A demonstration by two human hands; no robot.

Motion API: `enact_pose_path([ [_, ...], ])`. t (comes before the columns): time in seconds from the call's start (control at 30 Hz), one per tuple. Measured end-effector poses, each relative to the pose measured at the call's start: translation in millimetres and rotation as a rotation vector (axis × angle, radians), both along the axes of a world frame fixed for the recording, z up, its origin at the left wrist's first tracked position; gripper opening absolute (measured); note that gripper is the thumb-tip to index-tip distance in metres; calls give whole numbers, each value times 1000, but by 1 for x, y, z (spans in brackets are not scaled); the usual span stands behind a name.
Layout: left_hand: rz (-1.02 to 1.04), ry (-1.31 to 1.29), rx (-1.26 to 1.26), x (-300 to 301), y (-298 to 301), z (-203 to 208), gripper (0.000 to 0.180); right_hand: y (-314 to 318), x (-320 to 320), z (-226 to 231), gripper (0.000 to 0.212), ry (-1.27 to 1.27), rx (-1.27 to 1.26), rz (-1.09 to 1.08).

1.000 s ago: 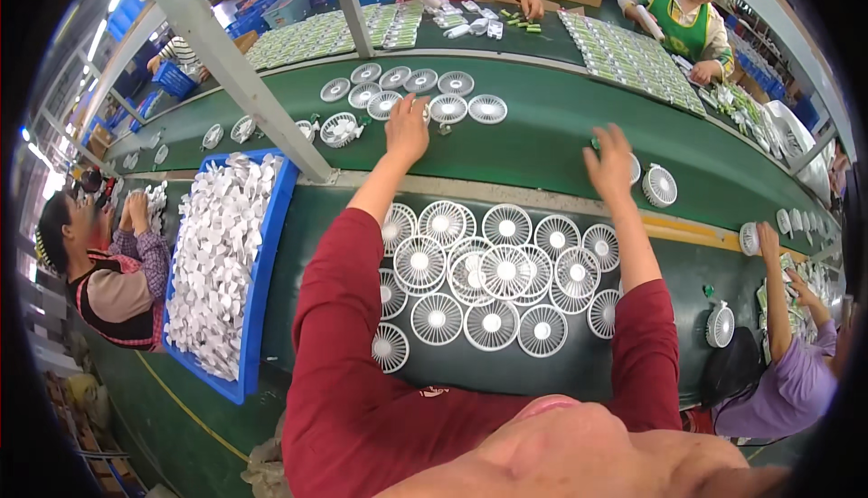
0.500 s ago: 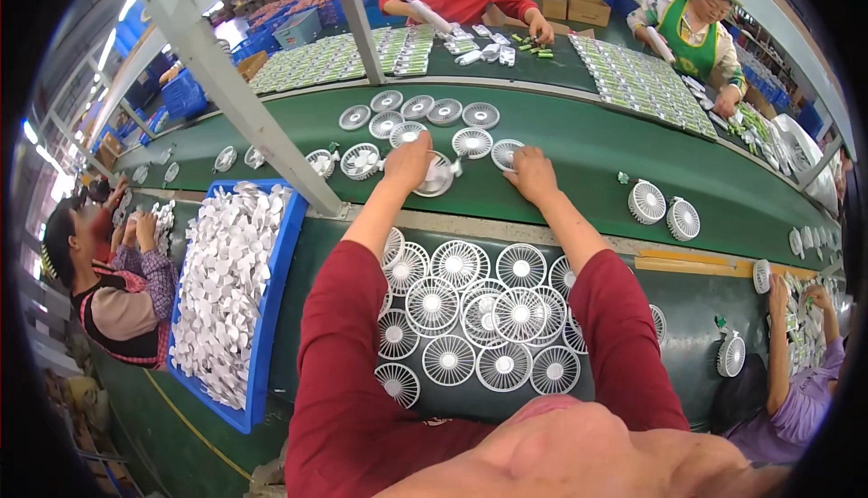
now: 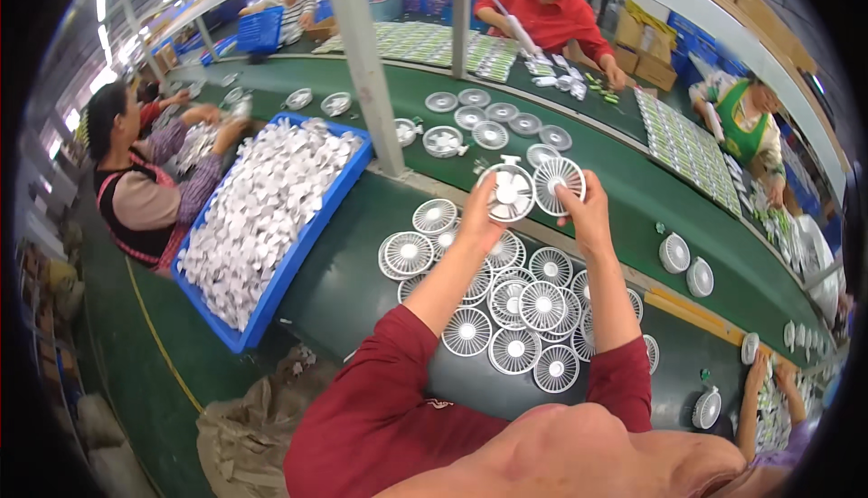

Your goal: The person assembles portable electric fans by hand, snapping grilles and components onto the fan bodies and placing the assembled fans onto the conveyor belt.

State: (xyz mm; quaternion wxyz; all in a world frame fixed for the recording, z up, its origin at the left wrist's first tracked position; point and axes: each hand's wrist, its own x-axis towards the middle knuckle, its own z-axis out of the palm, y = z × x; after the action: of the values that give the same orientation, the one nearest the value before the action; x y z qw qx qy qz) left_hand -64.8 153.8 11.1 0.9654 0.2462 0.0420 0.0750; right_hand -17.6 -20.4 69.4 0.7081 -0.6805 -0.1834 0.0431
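Observation:
My left hand grips a small white fan body, its blades facing up and uncovered. In my right hand is a round white grille cover, held upright beside the fan body with the thumb across its front. The two parts are close together above the belt's near edge. Below my forearms, several loose grille covers lie overlapping on the dark green table. More round covers rest on the green belt ahead, near an uncovered fan body.
A blue tray piled with white fan blades stands at the left, behind a metal post. Fans with covers sit on the belt at right. Co-workers sit at left, across the belt and at lower right.
Both hands have come back from the belt, lifting a fan body in the left and a grille cover in the right. My view has turned leftward.

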Motion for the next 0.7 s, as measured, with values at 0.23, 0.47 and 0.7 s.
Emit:
enact_pose_path([
  [0.23,76,-128,37,-30,-23,3,25,-21,-18,-2,41,-141,37,-201],
  [0.47,-82,-137,-155,-43,-13,14,25,26,-49,-1,46,-326,-151,19],
  [0.7,-118,-222,-247,-46,-3,13,30,46,-65,7,48,-855,-584,71],
])
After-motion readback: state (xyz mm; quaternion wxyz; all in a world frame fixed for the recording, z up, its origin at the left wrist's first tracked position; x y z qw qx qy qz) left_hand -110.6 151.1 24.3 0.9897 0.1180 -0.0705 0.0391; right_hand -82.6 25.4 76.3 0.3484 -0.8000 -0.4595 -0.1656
